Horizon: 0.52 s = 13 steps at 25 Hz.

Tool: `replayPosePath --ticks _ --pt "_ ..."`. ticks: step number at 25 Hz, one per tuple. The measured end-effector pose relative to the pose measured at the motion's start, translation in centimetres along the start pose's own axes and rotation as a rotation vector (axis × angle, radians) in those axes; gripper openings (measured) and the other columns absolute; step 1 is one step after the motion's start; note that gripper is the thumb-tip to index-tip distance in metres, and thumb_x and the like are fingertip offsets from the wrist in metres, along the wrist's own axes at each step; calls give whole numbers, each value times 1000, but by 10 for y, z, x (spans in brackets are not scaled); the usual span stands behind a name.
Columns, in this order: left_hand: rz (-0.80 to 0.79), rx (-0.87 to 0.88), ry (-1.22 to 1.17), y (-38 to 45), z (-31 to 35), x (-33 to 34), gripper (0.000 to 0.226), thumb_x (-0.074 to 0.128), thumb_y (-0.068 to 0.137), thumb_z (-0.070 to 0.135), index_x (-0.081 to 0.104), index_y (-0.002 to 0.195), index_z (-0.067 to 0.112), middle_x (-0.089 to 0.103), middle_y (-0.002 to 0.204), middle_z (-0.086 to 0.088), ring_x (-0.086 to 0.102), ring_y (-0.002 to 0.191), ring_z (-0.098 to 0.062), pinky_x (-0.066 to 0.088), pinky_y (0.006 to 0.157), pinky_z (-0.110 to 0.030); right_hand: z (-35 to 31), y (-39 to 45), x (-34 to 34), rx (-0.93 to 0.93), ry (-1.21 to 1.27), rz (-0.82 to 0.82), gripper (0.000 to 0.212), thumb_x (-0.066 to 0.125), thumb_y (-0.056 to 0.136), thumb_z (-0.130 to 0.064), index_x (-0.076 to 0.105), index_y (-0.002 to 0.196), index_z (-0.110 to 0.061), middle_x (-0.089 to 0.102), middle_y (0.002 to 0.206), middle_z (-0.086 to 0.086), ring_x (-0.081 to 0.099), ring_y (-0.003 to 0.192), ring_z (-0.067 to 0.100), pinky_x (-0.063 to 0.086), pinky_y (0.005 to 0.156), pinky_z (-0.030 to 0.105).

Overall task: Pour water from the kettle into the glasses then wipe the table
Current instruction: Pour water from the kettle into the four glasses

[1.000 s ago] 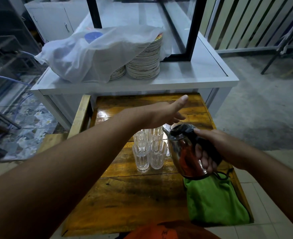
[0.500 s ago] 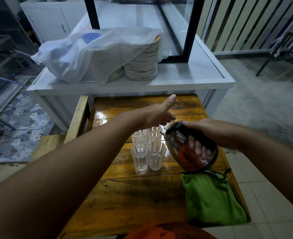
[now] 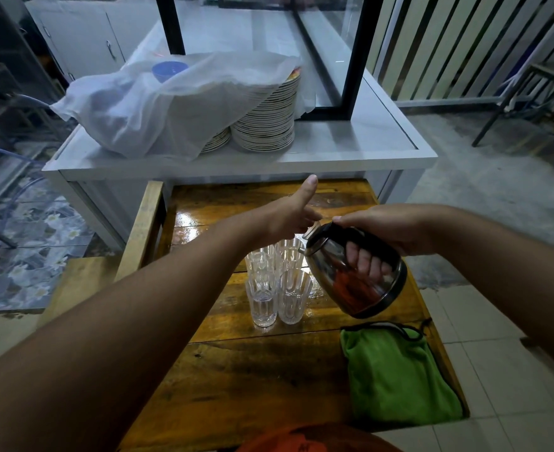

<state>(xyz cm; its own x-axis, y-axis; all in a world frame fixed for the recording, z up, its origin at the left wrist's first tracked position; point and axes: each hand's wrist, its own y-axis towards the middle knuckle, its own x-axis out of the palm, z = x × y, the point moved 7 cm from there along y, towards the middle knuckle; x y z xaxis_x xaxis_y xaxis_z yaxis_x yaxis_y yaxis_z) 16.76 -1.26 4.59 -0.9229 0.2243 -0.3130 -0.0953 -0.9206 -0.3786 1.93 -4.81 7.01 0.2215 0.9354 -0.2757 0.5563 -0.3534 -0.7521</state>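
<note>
A steel kettle (image 3: 329, 262) with a black handle hangs tilted above the wooden table (image 3: 236, 370), its spout pointing left over a tight cluster of clear glasses (image 3: 277, 282). My right hand (image 3: 389, 230) grips the kettle's handle from above. My left hand (image 3: 288, 216) reaches across with the thumb raised, and its fingertips rest on the kettle's lid. The front left glass holds a little water. No stream of water is visible. A green cloth (image 3: 396, 376) lies on the table's near right corner.
The table's far part is wet and shiny. A white counter (image 3: 350, 148) stands right behind it, bearing stacked plates (image 3: 266, 125) under a white cloth (image 3: 158, 106). A wooden rail (image 3: 142, 230) runs along the table's left side. Tiled floor lies to the right.
The kettle has risen and tipped further towards the glasses. My left hand has drawn back left, and its fingers now touch the lid.
</note>
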Motion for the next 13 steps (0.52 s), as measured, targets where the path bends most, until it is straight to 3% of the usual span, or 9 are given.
replayPosePath --ticks 6,13 --pt "4 -14 -26 -7 -10 -4 109 2 82 83 46 146 8 45 153 -18 41 142 -29 32 115 -43 -8 3 -3 0 -99 89 65 36 101 -55 70 85 -2 70 68 13 65 52 20 51 57 31" --pt "29 -26 -89 -13 -13 -5 101 1 89 77 46 146 7 44 153 -19 39 143 -29 30 116 -44 -16 3 -4 -46 -218 241 65 41 99 -55 74 79 -3 74 65 12 66 45 19 53 55 30"
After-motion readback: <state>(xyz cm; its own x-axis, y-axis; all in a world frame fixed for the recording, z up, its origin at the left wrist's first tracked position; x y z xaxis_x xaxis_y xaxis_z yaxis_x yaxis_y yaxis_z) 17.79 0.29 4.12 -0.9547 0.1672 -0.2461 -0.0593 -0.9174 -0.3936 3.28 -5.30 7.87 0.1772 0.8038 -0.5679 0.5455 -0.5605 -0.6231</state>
